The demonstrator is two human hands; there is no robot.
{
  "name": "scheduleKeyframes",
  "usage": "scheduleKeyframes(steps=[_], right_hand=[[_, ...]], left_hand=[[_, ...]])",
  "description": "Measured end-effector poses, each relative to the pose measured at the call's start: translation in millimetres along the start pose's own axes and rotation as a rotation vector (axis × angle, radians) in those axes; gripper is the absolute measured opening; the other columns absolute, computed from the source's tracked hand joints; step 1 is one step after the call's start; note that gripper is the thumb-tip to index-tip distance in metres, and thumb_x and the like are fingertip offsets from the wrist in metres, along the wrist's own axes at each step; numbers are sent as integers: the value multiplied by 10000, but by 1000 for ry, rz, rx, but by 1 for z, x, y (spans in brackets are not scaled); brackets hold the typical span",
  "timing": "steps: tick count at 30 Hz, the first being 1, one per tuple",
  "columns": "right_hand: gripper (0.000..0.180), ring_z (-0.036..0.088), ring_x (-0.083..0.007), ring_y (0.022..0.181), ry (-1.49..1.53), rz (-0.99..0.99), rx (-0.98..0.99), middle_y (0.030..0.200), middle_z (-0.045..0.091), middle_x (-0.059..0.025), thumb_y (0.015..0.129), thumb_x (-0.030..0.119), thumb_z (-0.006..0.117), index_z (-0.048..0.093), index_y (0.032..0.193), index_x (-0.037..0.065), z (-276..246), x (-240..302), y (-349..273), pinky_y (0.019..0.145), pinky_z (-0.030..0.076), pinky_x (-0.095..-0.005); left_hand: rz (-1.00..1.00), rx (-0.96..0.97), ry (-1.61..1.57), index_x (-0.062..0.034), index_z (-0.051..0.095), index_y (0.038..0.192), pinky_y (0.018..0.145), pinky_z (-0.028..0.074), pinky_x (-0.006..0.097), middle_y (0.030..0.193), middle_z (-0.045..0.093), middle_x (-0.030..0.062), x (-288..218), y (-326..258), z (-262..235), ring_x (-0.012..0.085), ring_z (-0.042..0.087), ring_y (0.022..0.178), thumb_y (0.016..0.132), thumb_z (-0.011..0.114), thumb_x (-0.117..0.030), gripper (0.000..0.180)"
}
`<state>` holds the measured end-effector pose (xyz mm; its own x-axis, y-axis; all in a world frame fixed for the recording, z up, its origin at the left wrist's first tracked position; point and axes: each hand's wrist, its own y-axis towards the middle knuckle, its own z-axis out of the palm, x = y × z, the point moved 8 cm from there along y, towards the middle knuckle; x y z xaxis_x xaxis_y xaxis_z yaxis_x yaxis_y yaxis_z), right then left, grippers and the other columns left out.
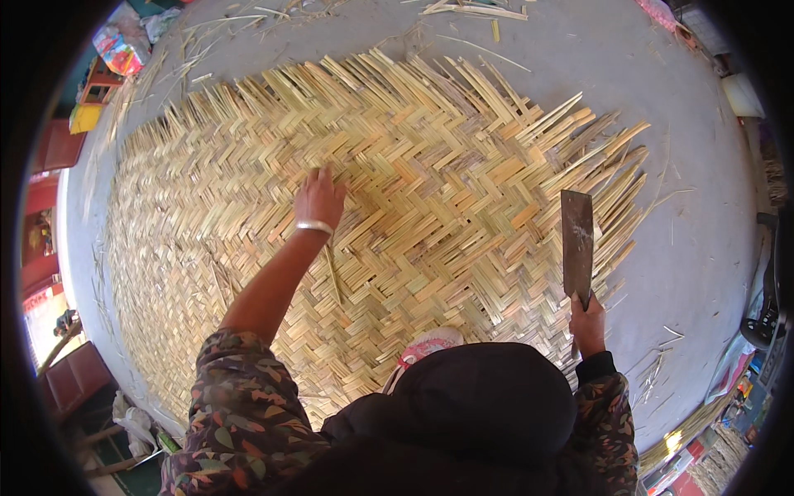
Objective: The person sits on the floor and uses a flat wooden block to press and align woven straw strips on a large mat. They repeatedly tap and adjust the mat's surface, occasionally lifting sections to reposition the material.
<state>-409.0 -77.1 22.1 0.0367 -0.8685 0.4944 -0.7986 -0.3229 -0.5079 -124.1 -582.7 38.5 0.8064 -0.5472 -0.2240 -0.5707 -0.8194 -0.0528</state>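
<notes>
Bamboo strips woven in a herringbone pattern make up a large mat (397,215) that lies flat on the grey floor (678,107), filling most of the head view. Its far and right edges end in loose, unwoven strip ends that fan outward.

The left hand (318,198) rests on the mat's surface near the middle, palm down with the fingers spread and pressed against the weave; it grips nothing. A pale bangle (314,226) circles that wrist, and the bare forearm runs back to a sleeve with a leaf print.

The right hand (587,322) is closed around the handle of a broad cleaver (577,244), whose flat rusty blade stands upright, pointing away from the person, over the mat's frayed right edge. Whether the blade touches the strips cannot be told.

A pink and white shoe (426,347) shows on the mat just ahead of the person's dark hood.

Loose bamboo slivers (471,10) lie scattered on the floor beyond the far edge, and a few thin ones lie to the right of the mat. Red furniture (58,149) and coloured packets stand at the left rim, well apart from the hands.
</notes>
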Motion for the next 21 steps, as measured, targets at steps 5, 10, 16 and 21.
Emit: scheduleKeyframes(steps=[5, 10, 16, 21], right_hand=[[376, 655, -412, 881, -127, 33, 47, 920, 674, -247, 939, 272, 560, 592, 1197, 0, 2, -3, 7, 753, 508, -440], [362, 647, -433, 890, -153, 89, 110, 917, 669, -260, 934, 278, 560, 604, 1185, 20, 1, -11, 9, 745, 506, -452], [334, 656, -420, 787, -128, 35, 103, 811, 663, -239, 932, 266, 561, 604, 1193, 62, 2, 0, 5, 687, 507, -476], [396, 640, -416, 683, -251, 32, 146, 728, 651, -209, 914, 229, 578, 566, 1309, 203, 2, 14, -3, 616, 507, -491]], left_hand=[[49, 64, 22, -101, 628, 1124, 841, 492, 461, 1102, 637, 130, 0, 34, 23, 343, 620, 993, 892, 599, -282, 296], [-2, 150, 19, -93, 634, 1008, 766, 504, 482, 976, 671, 156, 7, 54, 34, 375, 642, 875, 899, 570, -282, 228], [202, 157, -266, -94, 627, 930, 699, 503, 458, 856, 656, 137, -58, 40, 15, 378, 631, 786, 854, 607, -199, 131], [593, 168, -350, -86, 570, 1218, 934, 435, 465, 1198, 576, 140, -173, 3, 34, 354, 552, 1101, 830, 659, -203, 415]])
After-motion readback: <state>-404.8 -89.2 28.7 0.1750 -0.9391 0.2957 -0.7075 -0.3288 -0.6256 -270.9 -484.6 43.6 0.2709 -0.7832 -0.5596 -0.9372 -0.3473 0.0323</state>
